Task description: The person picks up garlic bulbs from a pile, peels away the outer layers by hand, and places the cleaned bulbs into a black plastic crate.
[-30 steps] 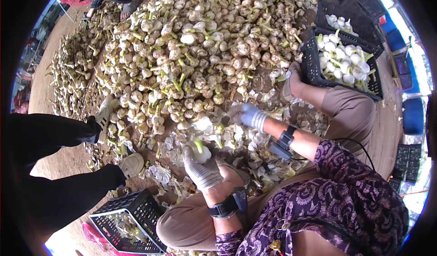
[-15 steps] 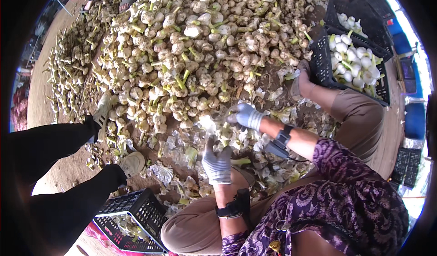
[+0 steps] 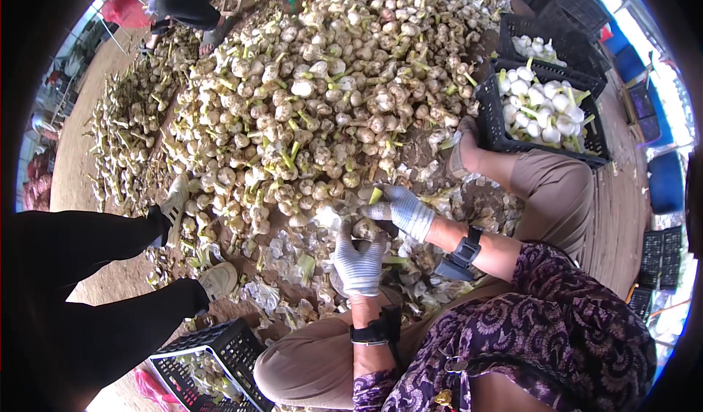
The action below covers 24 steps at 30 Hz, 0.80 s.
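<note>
A garlic bulb, brownish-white, sits between my two hands in front of the heap. My left hand, in a striped white glove with dark fingertips, grips it from below. Bent over the bulb's upper side is my right hand, gloved alike, its fingers closed at the green stem. The fingers partly hide the bulb. Just ahead lies a big heap of unpeeled garlic bulbs with dirty skins and cut stems. Loose papery skins cover the ground around my hands.
At the right, a black crate holds clean white bulbs, with another crate behind it. A tipped black crate stands lower left. Another person's black-trousered legs reach in from the left. A second person is at the far left.
My right hand has come down to meet my left, and both are now on a garlic bulb. The view has shifted slightly, showing more of the far end.
</note>
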Available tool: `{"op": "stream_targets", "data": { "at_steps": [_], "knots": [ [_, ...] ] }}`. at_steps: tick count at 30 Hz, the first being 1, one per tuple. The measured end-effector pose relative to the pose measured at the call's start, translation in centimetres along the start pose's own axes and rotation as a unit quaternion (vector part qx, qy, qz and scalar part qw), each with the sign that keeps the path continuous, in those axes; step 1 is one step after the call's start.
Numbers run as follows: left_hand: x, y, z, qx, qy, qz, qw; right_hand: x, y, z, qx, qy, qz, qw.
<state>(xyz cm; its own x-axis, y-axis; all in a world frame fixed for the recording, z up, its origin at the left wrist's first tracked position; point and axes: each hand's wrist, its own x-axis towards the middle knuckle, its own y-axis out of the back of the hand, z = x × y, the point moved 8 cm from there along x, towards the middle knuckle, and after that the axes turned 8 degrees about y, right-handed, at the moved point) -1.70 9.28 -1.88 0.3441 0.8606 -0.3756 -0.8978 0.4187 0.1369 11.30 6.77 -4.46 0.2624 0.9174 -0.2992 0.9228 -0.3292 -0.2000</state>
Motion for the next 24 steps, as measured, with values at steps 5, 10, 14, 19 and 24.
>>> {"op": "stream_targets", "data": {
  "at_steps": [5,10,14,19,24],
  "knots": [
    [-0.7,0.0,0.9,0.046,-0.046,0.019,0.998,-0.5,0.2,-0.7,0.051,0.028,-0.007,0.998],
    [-1.3,0.1,1.9,0.015,-0.041,0.007,0.999,-1.3,-0.2,-1.9,0.043,0.052,-0.055,0.996],
    [-0.8,-0.2,-0.3,-0.36,0.042,-0.086,0.928,-1.8,0.1,-4.1,0.029,0.108,-0.085,0.99],
    [-1.4,-1.1,-2.7,-0.441,0.181,-0.159,0.865,-2.5,0.1,-6.0,-0.229,0.169,-0.096,0.954],
    [-1.4,0.1,-0.5,-0.33,0.04,-0.056,0.942,-2.8,-0.9,-5.8,0.019,0.076,-0.07,0.994]
  ]
}}
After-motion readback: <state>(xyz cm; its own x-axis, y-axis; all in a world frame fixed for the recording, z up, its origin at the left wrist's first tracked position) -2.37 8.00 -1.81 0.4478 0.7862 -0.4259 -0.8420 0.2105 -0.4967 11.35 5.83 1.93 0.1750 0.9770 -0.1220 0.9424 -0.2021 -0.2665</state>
